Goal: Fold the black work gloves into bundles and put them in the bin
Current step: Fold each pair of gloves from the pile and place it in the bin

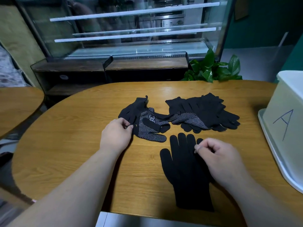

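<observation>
Lying flat near the front edge of the counter (78, 145), a plain black glove (185, 171) points its fingers away from the person. The right grip (219, 159) hovers over its little-finger side, thumb and forefinger pressed together; whether they hold cloth cannot be told. Just beyond, the left grip (116, 135) pinches the edge of a dotted glove (150, 128) in a small heap, with a second heap of gloves (208, 110) beside it. A white bin (285, 112) marked A stands at the counter's right edge.
</observation>
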A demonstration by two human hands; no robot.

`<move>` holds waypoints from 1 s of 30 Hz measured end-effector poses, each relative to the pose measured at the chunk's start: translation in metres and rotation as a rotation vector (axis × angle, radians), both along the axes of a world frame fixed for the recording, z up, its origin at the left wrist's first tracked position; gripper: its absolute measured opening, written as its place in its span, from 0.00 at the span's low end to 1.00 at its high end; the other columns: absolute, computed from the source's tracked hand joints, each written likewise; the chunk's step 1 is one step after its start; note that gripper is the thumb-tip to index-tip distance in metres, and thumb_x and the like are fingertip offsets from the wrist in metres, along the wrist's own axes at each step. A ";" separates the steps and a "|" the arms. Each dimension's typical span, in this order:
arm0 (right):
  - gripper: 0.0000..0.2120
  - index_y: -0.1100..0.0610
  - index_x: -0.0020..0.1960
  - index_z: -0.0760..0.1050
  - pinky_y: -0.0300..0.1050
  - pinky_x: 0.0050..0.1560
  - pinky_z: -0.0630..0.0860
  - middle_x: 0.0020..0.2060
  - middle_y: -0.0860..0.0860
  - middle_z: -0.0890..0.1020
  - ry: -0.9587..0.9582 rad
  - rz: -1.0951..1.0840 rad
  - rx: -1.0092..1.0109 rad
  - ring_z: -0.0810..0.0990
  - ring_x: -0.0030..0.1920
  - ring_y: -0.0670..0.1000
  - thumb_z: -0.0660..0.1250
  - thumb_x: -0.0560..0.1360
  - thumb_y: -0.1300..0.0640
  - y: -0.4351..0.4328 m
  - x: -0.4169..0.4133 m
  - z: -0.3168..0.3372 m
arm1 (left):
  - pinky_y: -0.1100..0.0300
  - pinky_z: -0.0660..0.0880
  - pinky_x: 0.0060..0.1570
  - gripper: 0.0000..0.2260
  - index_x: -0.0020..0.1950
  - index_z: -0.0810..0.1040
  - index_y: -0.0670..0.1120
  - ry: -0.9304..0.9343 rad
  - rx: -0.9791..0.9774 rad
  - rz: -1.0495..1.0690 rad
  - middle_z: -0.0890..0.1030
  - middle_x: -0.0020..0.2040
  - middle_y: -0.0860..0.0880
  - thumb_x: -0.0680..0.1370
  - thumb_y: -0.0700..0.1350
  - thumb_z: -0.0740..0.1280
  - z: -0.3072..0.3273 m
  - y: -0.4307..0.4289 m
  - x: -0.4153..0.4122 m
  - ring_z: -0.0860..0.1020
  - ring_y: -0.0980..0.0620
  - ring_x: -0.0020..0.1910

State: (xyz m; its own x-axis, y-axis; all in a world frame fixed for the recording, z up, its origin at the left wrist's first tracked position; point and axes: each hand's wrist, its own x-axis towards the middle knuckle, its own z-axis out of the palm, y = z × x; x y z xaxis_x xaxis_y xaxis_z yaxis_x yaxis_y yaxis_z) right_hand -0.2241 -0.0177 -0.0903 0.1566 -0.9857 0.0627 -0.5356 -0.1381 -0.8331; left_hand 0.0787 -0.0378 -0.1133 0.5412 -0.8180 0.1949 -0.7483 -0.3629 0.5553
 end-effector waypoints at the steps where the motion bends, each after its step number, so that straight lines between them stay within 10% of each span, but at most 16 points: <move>1: 0.13 0.54 0.35 0.79 0.46 0.34 0.71 0.31 0.54 0.80 0.012 0.004 0.001 0.76 0.35 0.50 0.69 0.77 0.52 0.000 0.000 0.000 | 0.53 0.74 0.49 0.07 0.41 0.77 0.52 0.014 -0.005 0.009 0.79 0.43 0.54 0.77 0.52 0.68 -0.001 0.001 0.001 0.77 0.49 0.49; 10: 0.13 0.53 0.34 0.78 0.47 0.33 0.71 0.31 0.51 0.80 0.082 0.019 -0.004 0.76 0.36 0.47 0.69 0.77 0.52 0.001 0.002 0.000 | 0.52 0.72 0.53 0.07 0.42 0.74 0.48 0.746 -0.546 0.333 0.78 0.44 0.50 0.77 0.48 0.60 0.015 0.018 0.012 0.76 0.47 0.46; 15: 0.12 0.52 0.35 0.79 0.48 0.35 0.72 0.31 0.50 0.81 0.091 0.020 -0.019 0.76 0.37 0.46 0.69 0.77 0.52 0.000 0.003 -0.001 | 0.72 0.66 0.30 0.11 0.36 0.64 0.47 1.005 -0.706 0.437 0.70 0.37 0.47 0.79 0.41 0.56 0.029 0.027 0.015 0.70 0.57 0.33; 18: 0.13 0.52 0.35 0.79 0.50 0.35 0.74 0.32 0.50 0.81 0.102 0.025 -0.010 0.76 0.37 0.46 0.69 0.77 0.51 -0.001 0.002 -0.002 | 0.56 0.81 0.36 0.04 0.43 0.71 0.45 1.168 -0.721 0.411 0.77 0.37 0.46 0.78 0.42 0.60 0.035 0.031 0.015 0.78 0.47 0.36; 26: 0.11 0.44 0.40 0.79 0.46 0.45 0.74 0.38 0.47 0.81 -0.079 0.002 -0.128 0.78 0.42 0.47 0.73 0.74 0.60 0.004 0.002 -0.002 | 0.63 0.75 0.21 0.10 0.50 0.78 0.43 1.400 -0.347 0.059 0.84 0.40 0.41 0.82 0.49 0.63 0.090 0.073 -0.030 0.81 0.47 0.28; 30: 0.35 0.42 0.66 0.69 0.39 0.66 0.70 0.65 0.42 0.73 -0.168 0.248 -0.351 0.72 0.67 0.43 0.79 0.67 0.64 0.022 0.008 0.006 | 0.58 0.81 0.35 0.12 0.46 0.80 0.39 1.680 -0.030 -0.260 0.82 0.43 0.41 0.79 0.47 0.65 0.131 0.090 -0.057 0.81 0.46 0.36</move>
